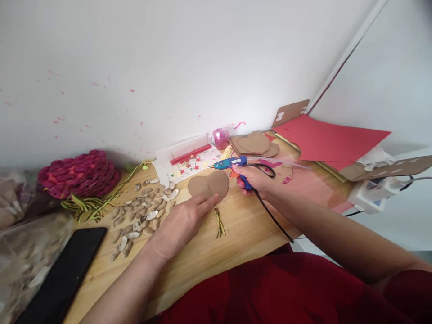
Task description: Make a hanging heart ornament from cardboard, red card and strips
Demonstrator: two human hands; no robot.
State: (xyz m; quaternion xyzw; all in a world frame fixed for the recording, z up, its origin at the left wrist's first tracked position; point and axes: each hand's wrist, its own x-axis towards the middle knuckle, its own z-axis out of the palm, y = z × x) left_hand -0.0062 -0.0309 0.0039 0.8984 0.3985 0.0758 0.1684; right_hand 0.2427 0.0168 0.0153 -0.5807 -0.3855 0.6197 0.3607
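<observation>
My left hand (184, 219) grips the lower edge of a brown cardboard heart (197, 183), which lies flat on the wooden table; its hidden fingers cannot be made out. Higher up on the right, a blue hot glue gun (224, 163) is in my right hand (254, 179), fingers wrapped round its handle. The gun's nozzle points left, just above the heart's upper edge. A short bundle of green-brown cords (220, 227) sticks out below the heart beside my left fingers. Peanut shells (148, 208) are scattered to the left of that hand.
Behind lie white paper (162, 163) with small stars, a pink cup (221, 137) and more cardboard hearts (254, 144). Red sheets (332, 139) and a white power strip (369, 195) are right. Left are magenta stacked pieces (79, 173), a black phone (64, 274) and a plastic bag (27, 252).
</observation>
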